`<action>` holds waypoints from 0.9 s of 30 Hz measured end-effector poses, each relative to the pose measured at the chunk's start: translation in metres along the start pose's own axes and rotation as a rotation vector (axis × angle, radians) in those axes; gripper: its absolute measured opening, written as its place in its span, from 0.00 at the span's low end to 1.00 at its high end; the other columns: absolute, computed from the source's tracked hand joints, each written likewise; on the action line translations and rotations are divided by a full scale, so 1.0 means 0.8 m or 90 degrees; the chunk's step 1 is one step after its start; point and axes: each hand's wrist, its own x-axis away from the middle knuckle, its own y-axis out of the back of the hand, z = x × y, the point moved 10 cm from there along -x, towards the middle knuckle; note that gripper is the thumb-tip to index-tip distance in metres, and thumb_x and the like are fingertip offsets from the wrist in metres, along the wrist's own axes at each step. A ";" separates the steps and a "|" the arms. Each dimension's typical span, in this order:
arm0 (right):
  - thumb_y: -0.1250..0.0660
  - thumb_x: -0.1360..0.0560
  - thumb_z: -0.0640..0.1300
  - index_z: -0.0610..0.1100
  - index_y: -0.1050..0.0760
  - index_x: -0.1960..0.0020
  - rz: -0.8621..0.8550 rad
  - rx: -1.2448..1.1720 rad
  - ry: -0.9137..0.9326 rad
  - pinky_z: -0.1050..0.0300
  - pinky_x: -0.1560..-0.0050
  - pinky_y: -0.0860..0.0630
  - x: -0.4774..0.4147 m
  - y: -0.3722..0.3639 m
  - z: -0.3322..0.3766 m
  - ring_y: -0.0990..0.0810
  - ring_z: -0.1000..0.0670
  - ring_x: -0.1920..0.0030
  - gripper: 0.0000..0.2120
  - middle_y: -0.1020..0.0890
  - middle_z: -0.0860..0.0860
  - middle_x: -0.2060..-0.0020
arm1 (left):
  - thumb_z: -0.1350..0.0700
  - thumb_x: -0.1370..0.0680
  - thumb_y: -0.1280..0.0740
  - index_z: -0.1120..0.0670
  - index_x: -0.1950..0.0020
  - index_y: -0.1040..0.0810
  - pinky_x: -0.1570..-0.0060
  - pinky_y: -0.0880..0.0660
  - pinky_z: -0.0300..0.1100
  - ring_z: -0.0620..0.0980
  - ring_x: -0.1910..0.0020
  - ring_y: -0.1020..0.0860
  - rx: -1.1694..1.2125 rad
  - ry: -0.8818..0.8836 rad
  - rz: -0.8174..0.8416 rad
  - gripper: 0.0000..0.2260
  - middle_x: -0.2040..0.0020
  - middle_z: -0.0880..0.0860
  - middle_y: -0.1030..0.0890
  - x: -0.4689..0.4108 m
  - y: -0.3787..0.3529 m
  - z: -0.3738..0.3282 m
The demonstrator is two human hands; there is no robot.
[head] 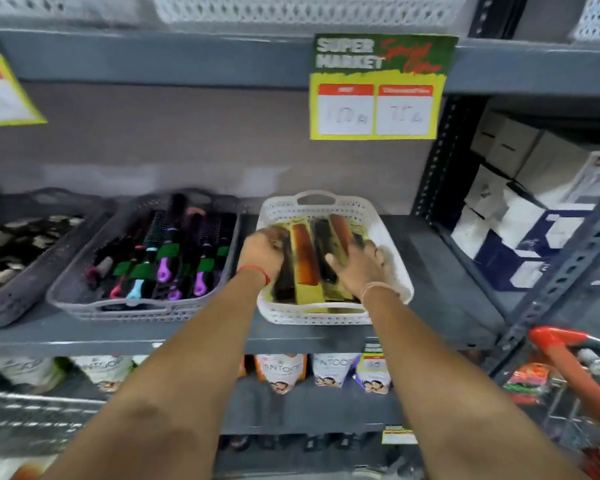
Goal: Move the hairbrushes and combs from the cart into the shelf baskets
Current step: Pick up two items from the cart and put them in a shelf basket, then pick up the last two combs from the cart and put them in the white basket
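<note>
A white perforated basket on the grey shelf holds packaged combs, brown and black on yellow-green cards. Both my hands are inside it. My left hand, with a red thread at the wrist, rests on the combs at the basket's left side. My right hand lies flat with fingers spread on the combs at the right. The view is blurred, so I cannot tell if either hand grips a comb. To the left stands a grey basket filled with several hairbrushes with purple, pink and blue handles.
A third grey basket of dark items sits at the far left. A yellow price sign hangs above. The cart's red handle is at lower right. White boxes fill the right shelf bay; pouches line the lower shelf.
</note>
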 end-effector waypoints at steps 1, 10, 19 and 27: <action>0.44 0.25 0.61 0.51 0.46 0.26 -0.048 -0.004 0.049 0.40 0.29 0.44 0.006 0.010 0.029 0.42 0.38 0.28 0.31 0.39 0.41 0.28 | 0.67 0.27 0.41 0.61 0.41 0.20 0.41 0.27 0.41 0.58 0.42 0.20 0.038 -0.014 -0.078 0.18 0.42 0.61 0.18 0.006 0.045 0.007; 0.35 0.26 0.51 0.41 0.32 0.34 0.042 -0.334 0.541 0.49 0.47 0.25 0.221 -0.101 0.454 0.22 0.42 0.54 0.24 0.23 0.40 0.42 | 0.61 0.26 0.38 0.64 0.49 0.20 0.49 0.30 0.43 0.60 0.49 0.20 0.094 0.200 -0.524 0.12 0.50 0.65 0.17 0.148 0.391 0.254; 0.36 0.25 0.51 0.42 0.48 0.26 0.630 -0.021 0.539 0.53 0.35 0.33 0.388 -0.497 0.526 0.30 0.41 0.32 0.34 0.31 0.40 0.30 | 0.54 0.22 0.39 0.62 0.35 0.27 0.40 0.31 0.44 0.61 0.35 0.27 0.192 0.722 -0.433 0.18 0.35 0.64 0.24 0.380 0.346 0.635; 0.38 0.24 0.52 0.43 0.47 0.26 0.784 0.367 0.538 0.50 0.28 0.39 0.362 -0.759 0.386 0.39 0.42 0.27 0.33 0.41 0.41 0.26 | 0.53 0.23 0.36 0.61 0.34 0.28 0.44 0.27 0.48 0.60 0.44 0.23 0.312 0.952 -0.382 0.19 0.39 0.65 0.22 0.450 0.182 0.782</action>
